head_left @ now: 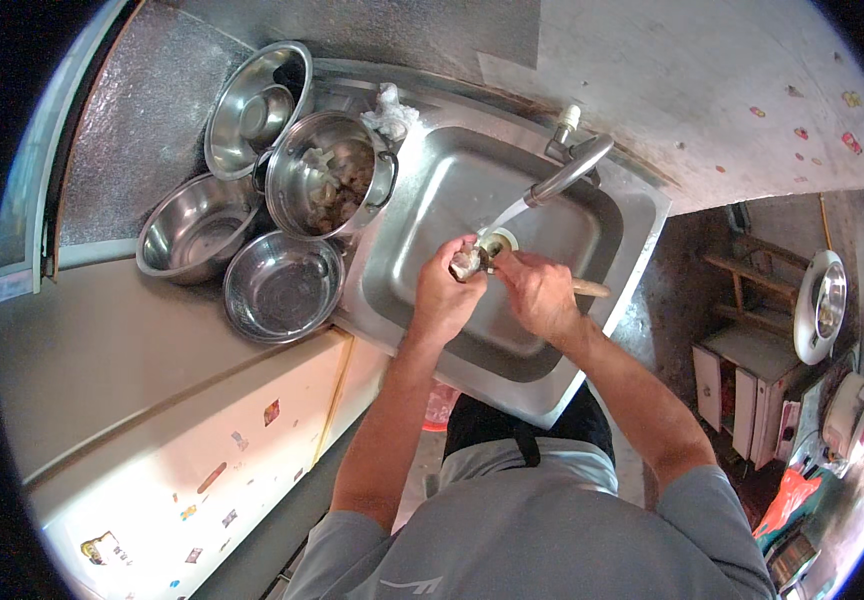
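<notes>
My left hand is closed around a small pale, lumpy piece of food just below the running tap. Beside it, my right hand grips a tool whose wooden handle sticks out past the little-finger side; its working end is too hidden to make out. Both hands meet over the steel sink, near the drain. Left of the sink, a two-handled steel pot contains more pale and brownish pieces.
A large steel basin, another basin and a shallow steel bowl crowd around the pot. A crumpled white cloth or bag lies at the sink's back left corner. A small cabinet stands off to the right.
</notes>
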Demonstrator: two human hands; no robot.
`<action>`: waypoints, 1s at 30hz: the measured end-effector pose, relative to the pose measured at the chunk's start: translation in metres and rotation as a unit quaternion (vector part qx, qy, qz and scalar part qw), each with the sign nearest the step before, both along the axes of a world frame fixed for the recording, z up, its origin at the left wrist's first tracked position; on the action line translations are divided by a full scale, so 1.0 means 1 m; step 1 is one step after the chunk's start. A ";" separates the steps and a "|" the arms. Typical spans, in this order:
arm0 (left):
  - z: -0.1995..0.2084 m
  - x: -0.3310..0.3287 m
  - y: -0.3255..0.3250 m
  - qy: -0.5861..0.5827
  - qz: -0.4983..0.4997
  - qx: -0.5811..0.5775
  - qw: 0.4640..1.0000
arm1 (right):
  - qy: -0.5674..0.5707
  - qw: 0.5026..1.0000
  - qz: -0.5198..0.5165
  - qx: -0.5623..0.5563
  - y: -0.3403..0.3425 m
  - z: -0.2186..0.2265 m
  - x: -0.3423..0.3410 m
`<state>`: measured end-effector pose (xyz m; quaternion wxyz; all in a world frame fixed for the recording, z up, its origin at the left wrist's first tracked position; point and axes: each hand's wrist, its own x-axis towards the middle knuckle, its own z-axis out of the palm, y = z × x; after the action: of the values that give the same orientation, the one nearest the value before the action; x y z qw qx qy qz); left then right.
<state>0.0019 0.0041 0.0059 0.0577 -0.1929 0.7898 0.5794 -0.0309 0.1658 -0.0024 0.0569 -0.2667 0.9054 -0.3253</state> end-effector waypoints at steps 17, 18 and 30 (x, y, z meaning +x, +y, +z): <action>0.002 0.003 0.002 0.021 -0.014 -0.062 0.998 | -0.013 0.999 0.024 0.019 0.003 -0.007 0.003; 0.002 0.003 0.002 0.021 -0.015 -0.062 0.998 | -0.013 0.999 0.023 0.019 0.004 -0.009 0.002; -0.005 0.002 0.000 0.001 -0.012 -0.015 1.000 | -0.009 1.000 0.026 -0.014 0.007 -0.010 0.002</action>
<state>0.0038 0.0042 0.0007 0.0611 -0.1843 0.8003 0.5673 -0.0290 0.1725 -0.0120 0.0699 -0.2881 0.8930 -0.3386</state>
